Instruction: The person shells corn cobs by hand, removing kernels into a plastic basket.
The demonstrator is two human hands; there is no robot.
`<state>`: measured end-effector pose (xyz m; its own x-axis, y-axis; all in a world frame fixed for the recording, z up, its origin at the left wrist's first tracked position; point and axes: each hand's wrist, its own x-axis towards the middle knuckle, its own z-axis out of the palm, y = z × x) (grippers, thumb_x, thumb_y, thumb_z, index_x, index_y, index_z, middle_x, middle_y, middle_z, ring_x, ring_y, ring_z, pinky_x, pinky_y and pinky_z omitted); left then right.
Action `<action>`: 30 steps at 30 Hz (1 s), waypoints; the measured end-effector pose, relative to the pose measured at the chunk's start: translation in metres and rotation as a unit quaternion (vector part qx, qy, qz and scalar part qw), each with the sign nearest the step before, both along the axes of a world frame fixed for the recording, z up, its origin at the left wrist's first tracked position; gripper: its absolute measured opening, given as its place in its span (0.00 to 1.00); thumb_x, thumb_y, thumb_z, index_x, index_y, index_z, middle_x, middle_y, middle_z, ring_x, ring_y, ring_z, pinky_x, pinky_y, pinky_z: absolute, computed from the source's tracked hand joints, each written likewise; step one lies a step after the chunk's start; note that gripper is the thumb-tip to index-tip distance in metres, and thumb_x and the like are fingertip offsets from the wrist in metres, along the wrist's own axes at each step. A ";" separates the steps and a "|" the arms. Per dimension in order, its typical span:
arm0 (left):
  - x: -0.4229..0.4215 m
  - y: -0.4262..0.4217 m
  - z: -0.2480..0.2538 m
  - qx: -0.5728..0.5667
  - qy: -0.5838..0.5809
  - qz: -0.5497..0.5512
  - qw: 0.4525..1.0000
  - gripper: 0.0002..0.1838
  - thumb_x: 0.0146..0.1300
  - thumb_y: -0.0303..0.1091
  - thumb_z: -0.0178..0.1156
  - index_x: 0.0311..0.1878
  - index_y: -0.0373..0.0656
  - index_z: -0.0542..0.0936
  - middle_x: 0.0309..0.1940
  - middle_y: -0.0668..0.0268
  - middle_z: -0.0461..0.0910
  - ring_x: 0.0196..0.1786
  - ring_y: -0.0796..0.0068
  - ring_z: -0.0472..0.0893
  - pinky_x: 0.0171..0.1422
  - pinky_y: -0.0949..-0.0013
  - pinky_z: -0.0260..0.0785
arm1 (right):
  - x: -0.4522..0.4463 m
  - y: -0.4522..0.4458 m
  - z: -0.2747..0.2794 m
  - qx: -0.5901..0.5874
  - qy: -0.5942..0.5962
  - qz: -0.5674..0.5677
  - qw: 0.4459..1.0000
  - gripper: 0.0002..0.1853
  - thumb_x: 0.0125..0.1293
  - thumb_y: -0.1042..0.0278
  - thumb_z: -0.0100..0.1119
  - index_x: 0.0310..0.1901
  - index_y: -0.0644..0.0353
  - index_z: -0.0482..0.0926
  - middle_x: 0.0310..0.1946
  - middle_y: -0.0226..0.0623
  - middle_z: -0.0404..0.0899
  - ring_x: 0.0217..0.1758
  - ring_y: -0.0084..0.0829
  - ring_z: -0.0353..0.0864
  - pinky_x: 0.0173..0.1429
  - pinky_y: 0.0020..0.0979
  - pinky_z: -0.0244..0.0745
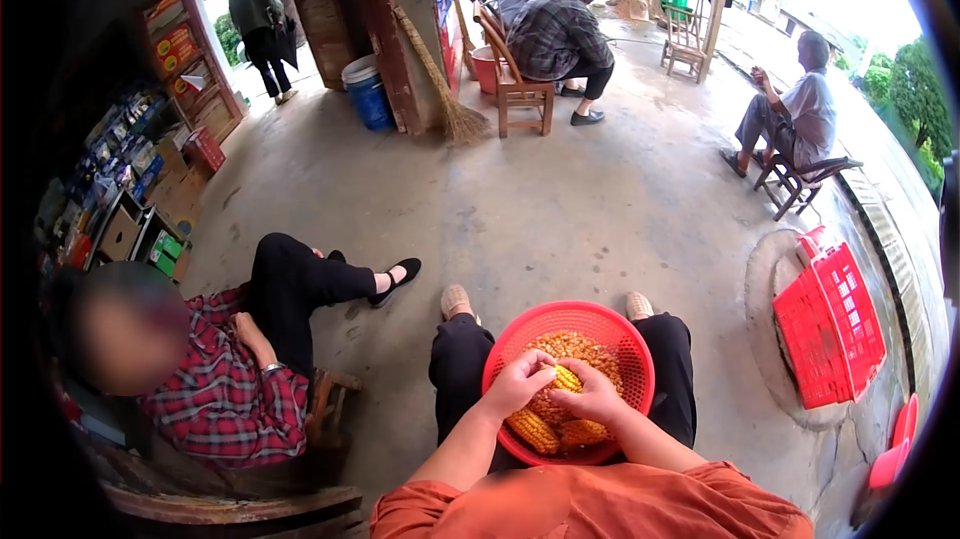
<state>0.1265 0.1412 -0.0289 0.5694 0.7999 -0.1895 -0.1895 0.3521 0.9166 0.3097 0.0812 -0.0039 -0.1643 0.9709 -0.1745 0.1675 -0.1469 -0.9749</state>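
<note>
A round red plastic basket (640, 364) rests between my legs, with loose corn kernels (580, 347) and several yellow cobs inside. Over it, my left hand (520, 384) and my right hand (592, 394) are both closed on one corn cob (565, 379), which lies between them. The fingers partly cover that cob. Below my left hand, a whole cob (534, 429) leans at the basket's near left side; another cob (582, 433) lies beside it, under my right hand.
A person in a plaid shirt (230, 379) sits close at the left. Several other people sit or stand farther off. A red crate (830, 324) stands at the right. A broom (435, 79) and a blue bucket (368, 94) are by the doorway.
</note>
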 end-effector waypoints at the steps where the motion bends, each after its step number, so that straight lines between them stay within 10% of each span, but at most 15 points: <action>1: -0.001 -0.001 0.004 -0.001 0.002 -0.010 1.000 0.08 0.71 0.28 0.57 0.51 0.41 0.76 0.38 0.72 0.77 0.41 0.86 0.76 0.47 0.78 0.69 | -0.001 -0.001 0.001 0.011 0.002 -0.004 1.000 0.30 0.61 0.62 0.73 0.62 0.62 0.73 0.48 0.35 0.80 0.50 0.23 0.79 0.56 0.28 0.76; 8: -0.003 -0.002 0.001 0.047 -0.003 0.055 0.997 0.05 0.70 0.29 0.59 0.47 0.41 0.76 0.36 0.72 0.78 0.38 0.87 0.76 0.44 0.79 0.70 | 0.004 0.007 0.006 -0.206 0.209 0.003 0.956 0.25 0.65 0.66 0.70 0.60 0.61 0.73 0.40 0.28 0.80 0.37 0.18 0.78 0.41 0.22 0.76; 16: -0.005 -0.002 0.015 0.089 0.013 0.064 0.994 0.05 0.69 0.29 0.61 0.45 0.42 0.78 0.34 0.76 0.75 0.39 0.88 0.74 0.45 0.79 0.69 | 0.009 0.012 0.006 -0.191 0.189 -0.013 0.963 0.22 0.64 0.69 0.69 0.56 0.60 0.72 0.33 0.28 0.75 0.25 0.19 0.73 0.28 0.21 0.67; 30: -0.009 0.001 0.010 0.031 -0.043 0.015 0.998 0.10 0.69 0.28 0.61 0.51 0.42 0.74 0.43 0.71 0.77 0.48 0.84 0.75 0.54 0.76 0.70 | 0.010 0.022 -0.002 -0.204 0.211 0.026 0.956 0.28 0.63 0.68 0.71 0.62 0.62 0.71 0.44 0.29 0.79 0.43 0.20 0.79 0.45 0.23 0.77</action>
